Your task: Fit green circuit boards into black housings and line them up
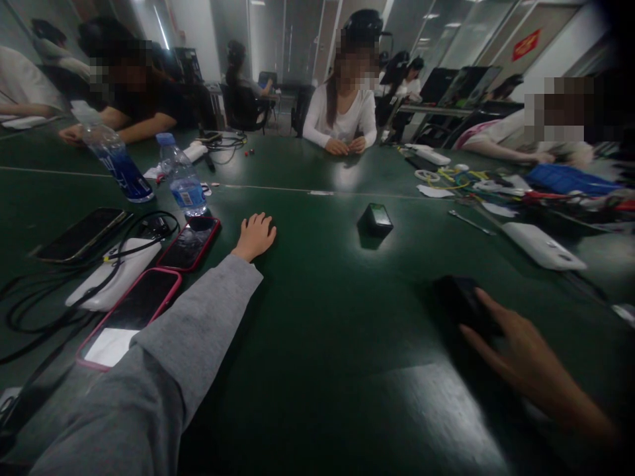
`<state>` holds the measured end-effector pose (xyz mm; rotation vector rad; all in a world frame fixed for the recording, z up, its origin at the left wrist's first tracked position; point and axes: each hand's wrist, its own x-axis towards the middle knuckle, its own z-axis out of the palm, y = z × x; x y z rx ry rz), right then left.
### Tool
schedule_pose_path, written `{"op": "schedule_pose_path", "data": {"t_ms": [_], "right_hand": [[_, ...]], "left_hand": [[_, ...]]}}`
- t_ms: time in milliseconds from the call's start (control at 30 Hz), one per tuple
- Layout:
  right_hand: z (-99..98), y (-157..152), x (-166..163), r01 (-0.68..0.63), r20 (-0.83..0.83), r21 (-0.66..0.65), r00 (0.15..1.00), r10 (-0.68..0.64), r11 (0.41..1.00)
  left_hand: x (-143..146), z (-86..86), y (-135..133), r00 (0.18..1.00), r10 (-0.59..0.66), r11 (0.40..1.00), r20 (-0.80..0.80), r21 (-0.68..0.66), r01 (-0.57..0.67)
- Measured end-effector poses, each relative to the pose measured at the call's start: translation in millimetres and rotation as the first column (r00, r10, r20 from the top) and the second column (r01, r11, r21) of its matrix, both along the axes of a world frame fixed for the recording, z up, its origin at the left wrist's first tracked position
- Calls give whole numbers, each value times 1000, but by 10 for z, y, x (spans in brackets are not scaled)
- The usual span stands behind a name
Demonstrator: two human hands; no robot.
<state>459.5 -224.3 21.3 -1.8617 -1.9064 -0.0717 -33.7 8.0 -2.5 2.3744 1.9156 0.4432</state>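
Note:
My left hand [254,237] lies palm down on the dark green table [307,317], its fingers spread and nothing held. A grey sleeve covers that arm. On the right, my right hand [516,344] has its thumb and fingers around a black block-shaped object [464,301], close to the tabletop. Motion blur and dim light hide its exact kind, and I cannot tell whether it touches the table. Between and beyond my hands sits a small black box [377,220] with a shiny, greenish top face.
Two bottles [183,178], phones [191,243], a white power bank [114,274] and black cables lie left. Toward the right are a wrench [471,223], another white power bank [543,246], a blue tray [570,178] and tangled wires. Several people sit around the table.

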Motion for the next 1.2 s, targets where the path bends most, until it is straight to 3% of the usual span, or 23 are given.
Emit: {"op": "schedule_pose_path", "data": {"t_ms": [133, 233, 333, 400, 867, 1200], "right_hand": [[-22, 710, -1039, -223, 6, -140, 974, 227, 965], [41, 1457, -1863, -261, 44, -139, 962, 269, 955], [22, 2051, -2340, -233, 8, -106, 972, 235, 967], [-25, 2249, -2459, -224, -29, -83, 975, 222, 971], [-73, 2185, -2447, -314, -44, -103, 949, 311, 944], [-10, 1908, -2408, -400, 10, -145, 914, 406, 905]], "left_hand": [[10, -15, 14, 1000, 12, 1000, -11, 8, -11], [17, -20, 16, 1000, 21, 1000, -22, 21, -21], [21, -19, 14, 999, 17, 1000, -32, 23, -17], [23, -19, 15, 999, 15, 999, -34, 34, -13], [38, 9, 3, 999, 26, 1000, -30, 14, -26], [27, -29, 9, 999, 15, 999, -29, 46, -13]]}}
